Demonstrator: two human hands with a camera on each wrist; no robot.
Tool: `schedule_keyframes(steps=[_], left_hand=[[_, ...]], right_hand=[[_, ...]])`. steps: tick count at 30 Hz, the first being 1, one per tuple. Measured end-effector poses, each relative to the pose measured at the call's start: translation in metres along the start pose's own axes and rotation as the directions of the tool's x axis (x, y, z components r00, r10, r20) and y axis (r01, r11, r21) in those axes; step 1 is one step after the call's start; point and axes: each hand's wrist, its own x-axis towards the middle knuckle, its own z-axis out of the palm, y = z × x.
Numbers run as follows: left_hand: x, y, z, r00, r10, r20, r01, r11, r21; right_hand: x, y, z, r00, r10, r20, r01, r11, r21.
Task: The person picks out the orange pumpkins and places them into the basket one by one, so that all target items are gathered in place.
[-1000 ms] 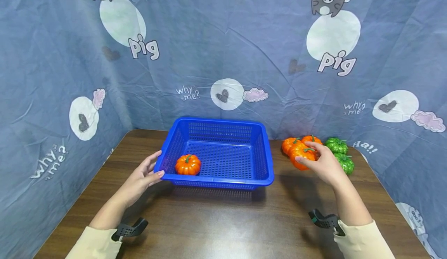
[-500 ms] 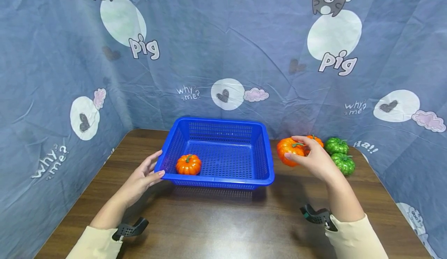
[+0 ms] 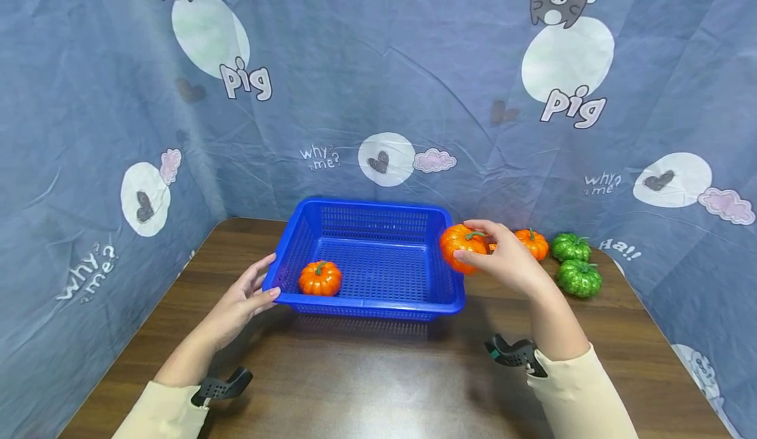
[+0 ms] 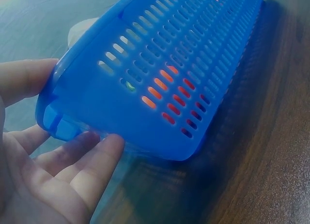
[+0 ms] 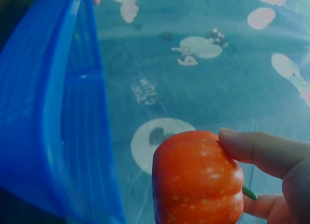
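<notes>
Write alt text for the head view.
A person's right hand holds an orange pumpkin by the right rim of a blue basket, while the left hand grips the basket's left edge. A second pumpkin, also orange, sits inside, near the front left corner. More pumpkins, orange and green, sit at right on the brown table.

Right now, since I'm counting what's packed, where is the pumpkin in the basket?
In the head view, the orange pumpkin sits inside the blue basket, in its near left corner, close to the left hand.
</notes>
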Motion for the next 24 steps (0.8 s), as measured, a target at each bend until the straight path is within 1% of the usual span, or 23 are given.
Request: schedule_keyframes(steps=[4, 6, 11, 15, 19, 24], left_hand=[[0.000, -0.001, 0.000, 1.000, -0.002, -0.001, 0.002, 1.000, -0.003], [0.000, 0.000, 0.000, 1.000, -0.001, 0.001, 0.001, 1.000, -0.007], [0.000, 0.000, 0.002, 1.000, -0.002, 0.000, 0.002, 1.000, -0.016], [0.000, 0.000, 0.002, 1.000, -0.001, 0.002, 0.002, 1.000, -0.026], [0.000, -0.001, 0.002, 1.000, -0.014, -0.003, 0.013, 1.000, -0.023], [0.000, 0.000, 0.002, 1.000, -0.023, -0.008, 0.023, 1.000, -0.019]], right_hand=[[0.009, -0.008, 0.006, 0.999, -0.034, 0.015, 0.033, 0.999, 0.028], [0.013, -0.012, 0.009, 0.999, -0.038, 0.024, 0.037, 0.998, 0.047], [0.023, -0.020, 0.015, 0.999, -0.026, 0.044, 0.023, 0.997, 0.074], [0.031, -0.027, 0.023, 0.998, -0.033, 0.061, 0.028, 0.996, 0.090], [0.040, -0.033, 0.032, 0.997, -0.037, 0.071, 0.031, 0.996, 0.087], [0.053, -0.036, 0.044, 0.994, -0.052, 0.098, 0.040, 0.991, 0.127]])
